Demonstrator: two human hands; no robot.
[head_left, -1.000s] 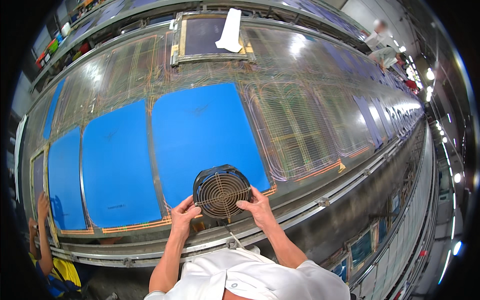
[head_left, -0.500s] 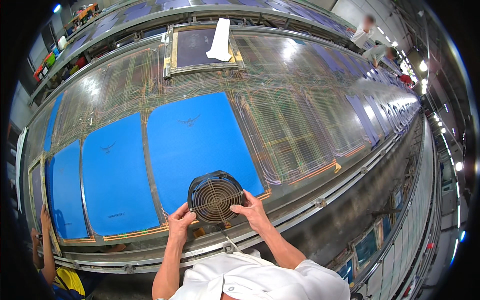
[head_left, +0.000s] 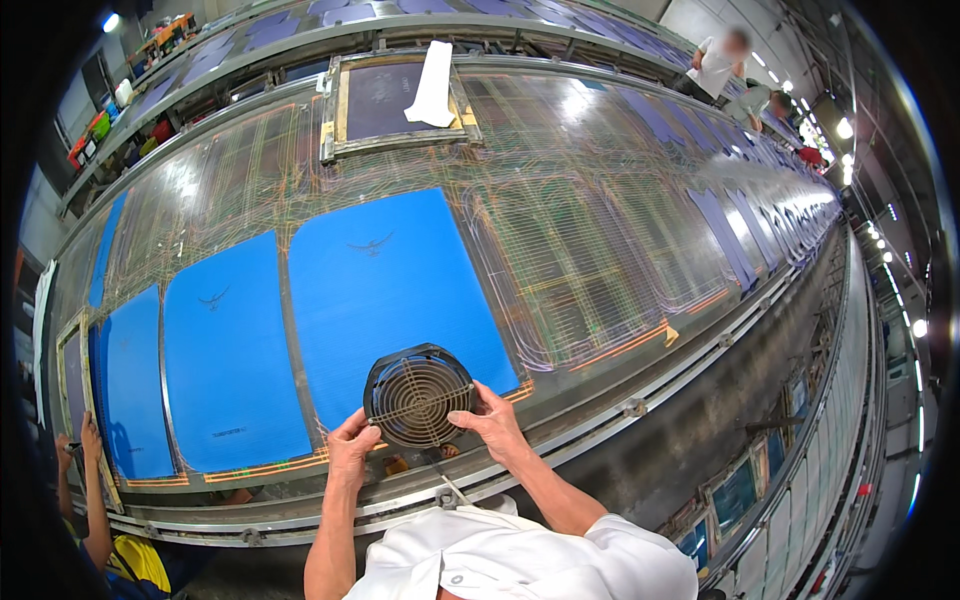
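Between my two hands is a round black fan (head_left: 418, 400) with a wire guard of concentric rings. My left hand (head_left: 350, 440) grips its left side, thumb toward the guard. The right hand (head_left: 490, 422) is closed on the opposite side, its thumb on the guard's edge. The fan is held over the near edge of a large blue fabric panel (head_left: 390, 280), covering its lower part. This panel lies flat and bears a small dark printed emblem near its far end. A cord (head_left: 455, 488) shows just below the fan.
More blue panels (head_left: 235, 350) lie to the left on the long, line-marked table (head_left: 590, 260). A screen frame (head_left: 328, 140) with a white piece (head_left: 432, 90) on it sits at the far side. At left, another person's hands (head_left: 90, 438) hold a second frame (head_left: 86, 370). A metal rail (head_left: 570, 445) borders the near edge.
My hands and the fan have shifted slightly left over the blue panel. At the far right, a standing person has changed posture.
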